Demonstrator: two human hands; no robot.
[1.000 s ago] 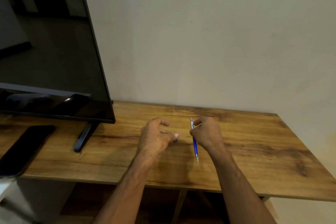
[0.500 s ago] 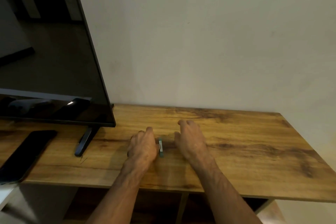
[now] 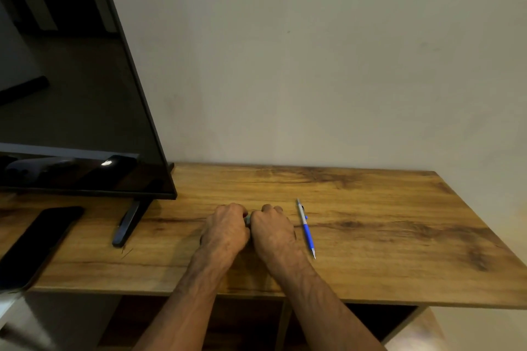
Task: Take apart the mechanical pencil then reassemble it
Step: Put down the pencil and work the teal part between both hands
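Observation:
A blue and silver mechanical pencil [image 3: 306,229] lies on the wooden table [image 3: 385,236], tip toward me, just right of my right hand and apart from it. My left hand [image 3: 225,229] and my right hand [image 3: 272,229] rest on the table as fists pressed knuckle to knuckle. A small teal-grey object [image 3: 247,219] shows in the gap between them, and both hands pinch it. Most of that object is hidden by my fingers, so I cannot tell what it is.
A flat black screen [image 3: 71,122] stands at the left on a dark foot [image 3: 128,225]. A black phone [image 3: 37,242] lies at the table's left front edge. The wall runs close behind the table. An open shelf sits under the tabletop.
A second ago my right hand held the pencil; it now lies on the table right of that hand. Both hands have come together around the small teal-grey object.

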